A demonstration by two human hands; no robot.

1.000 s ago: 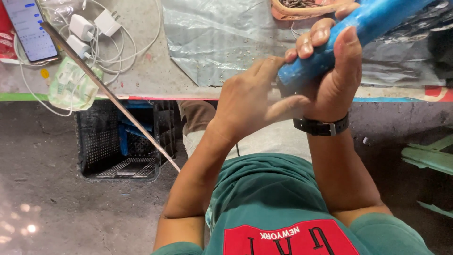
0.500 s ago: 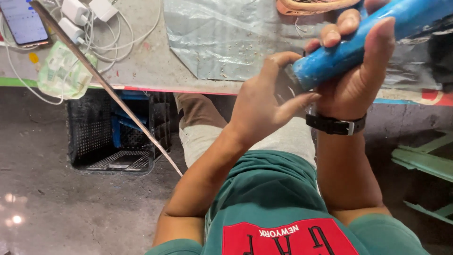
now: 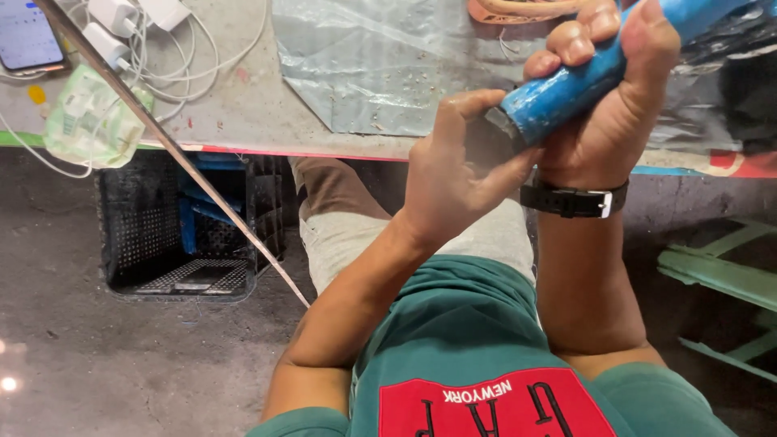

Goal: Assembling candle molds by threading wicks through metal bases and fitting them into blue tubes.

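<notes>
A blue cylindrical handle (image 3: 583, 77) slants up toward the top right, above the edge of a grey worktable (image 3: 243, 113). My right hand (image 3: 615, 97), with a black wristwatch (image 3: 573, 199) on its wrist, is wrapped around the handle. My left hand (image 3: 449, 174) pinches the dark cap (image 3: 490, 137) at the handle's lower end with thumb and fingers. The handle's upper end runs out of view.
A clear plastic sheet (image 3: 388, 65) lies on the table. At the left sit a phone (image 3: 28, 36), white chargers with cables (image 3: 137, 20) and a green packet (image 3: 89, 121). A thin metal rod (image 3: 186, 162) leans diagonally. A black crate (image 3: 186, 235) stands below. A green stool (image 3: 720, 275) is at the right.
The view has shifted, so the table sits higher in the picture. Both hands have stayed on the blue handle, and my left hand has closed more tightly around its dark end.
</notes>
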